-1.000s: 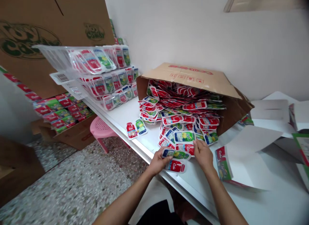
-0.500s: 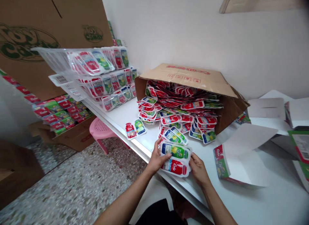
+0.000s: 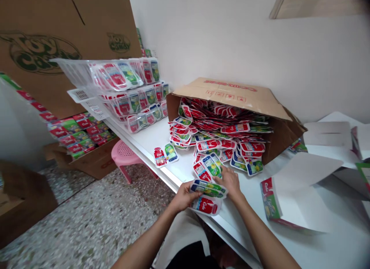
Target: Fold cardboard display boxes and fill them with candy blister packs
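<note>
My left hand (image 3: pixel 182 197) is closed on a small stack of candy packets (image 3: pixel 206 204), the red cola and green lemon bottle shapes facing up, above the table's front edge. My right hand (image 3: pixel 230 181) is closed with thumb and fingers at the near edge of another double candy packet (image 3: pixel 208 167), just beyond the stack. Behind it, a cardboard box (image 3: pixel 245 94) lies on its side, with many of the same packets (image 3: pixel 211 143) spilling from its mouth. A separate packet pair (image 3: pixel 165 155) lies flat to the left.
Clear plastic trays (image 3: pixel 83 95) filled with packets are stacked at the table's left. An open white display box (image 3: pixel 300 195) stands on the right. A pink stool (image 3: pixel 124 155) is on the floor by a carton (image 3: pixel 95 161) of printed boxes.
My right hand has left the stack's right side and moved forward to a packet pair near the pile. My left hand still holds the stack, now tilted differently. The view has shifted slightly.
</note>
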Demonstrator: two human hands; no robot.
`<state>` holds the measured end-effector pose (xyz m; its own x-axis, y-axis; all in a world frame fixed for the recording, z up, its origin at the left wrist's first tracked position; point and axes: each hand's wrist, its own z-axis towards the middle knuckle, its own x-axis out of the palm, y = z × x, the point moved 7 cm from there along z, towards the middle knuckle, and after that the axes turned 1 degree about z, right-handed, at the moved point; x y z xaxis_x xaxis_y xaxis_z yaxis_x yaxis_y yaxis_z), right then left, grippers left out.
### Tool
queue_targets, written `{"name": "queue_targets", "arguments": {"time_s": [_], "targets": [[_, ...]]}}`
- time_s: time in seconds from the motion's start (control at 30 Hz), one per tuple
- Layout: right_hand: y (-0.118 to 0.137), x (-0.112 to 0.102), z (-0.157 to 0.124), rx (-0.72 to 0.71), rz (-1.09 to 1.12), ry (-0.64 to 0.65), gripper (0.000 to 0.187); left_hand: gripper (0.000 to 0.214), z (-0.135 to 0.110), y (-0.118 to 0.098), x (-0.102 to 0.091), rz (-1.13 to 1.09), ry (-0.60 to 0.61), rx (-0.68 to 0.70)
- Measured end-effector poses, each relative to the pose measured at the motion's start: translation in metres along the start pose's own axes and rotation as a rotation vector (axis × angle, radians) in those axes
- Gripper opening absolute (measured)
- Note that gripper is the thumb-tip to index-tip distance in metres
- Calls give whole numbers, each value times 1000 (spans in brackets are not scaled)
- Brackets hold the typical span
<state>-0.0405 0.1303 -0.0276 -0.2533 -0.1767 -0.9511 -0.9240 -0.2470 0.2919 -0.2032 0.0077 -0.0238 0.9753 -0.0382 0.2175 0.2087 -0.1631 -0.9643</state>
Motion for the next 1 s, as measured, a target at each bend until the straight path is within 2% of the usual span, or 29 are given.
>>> {"name": "queue_targets", "arguments": {"time_s": [0.1, 0.17, 0.27, 0.33, 0.47, 0.57, 0.63, 0.7, 0.8, 0.87, 0.93, 1.0], "targets": [[-6, 6, 0, -13, 151, 15, 27, 33, 2, -5, -1, 82, -27, 69], [-15, 5, -6, -15, 221, 16, 19, 28, 5, -9, -3, 150, -53, 130], [-24, 0, -7, -3, 296, -5, 20, 22, 8, -13, -5, 238, -63, 197], [-21, 1, -1, 11, 335, 4, 22, 22, 9, -14, -6, 280, -53, 221], [-1, 15, 21, 12, 412, 90, 23, 24, 6, -13, -11, 354, -70, 249], [15, 16, 23, -88, 495, 165, 23, 22, 1, -18, -17, 424, -105, 267], [21, 4, 14, -188, 533, 192, 23, 18, -2, -29, -17, 554, -135, 335], [25, -18, 0, -282, 547, 209, 21, 14, -4, -44, -12, 714, -151, 436], [31, -53, -23, -404, 536, 250, 18, 11, -3, -57, -3, 824, -100, 515], [39, -69, -36, -494, 527, 295, 17, 14, -1, -57, 1, 785, -52, 500], [43, -72, -42, -547, 550, 359, 20, 20, 0, -52, 0, 676, -54, 440], [32, -67, -33, -425, 592, 326, 28, 36, -1, -45, -4, 530, -86, 357]]}}
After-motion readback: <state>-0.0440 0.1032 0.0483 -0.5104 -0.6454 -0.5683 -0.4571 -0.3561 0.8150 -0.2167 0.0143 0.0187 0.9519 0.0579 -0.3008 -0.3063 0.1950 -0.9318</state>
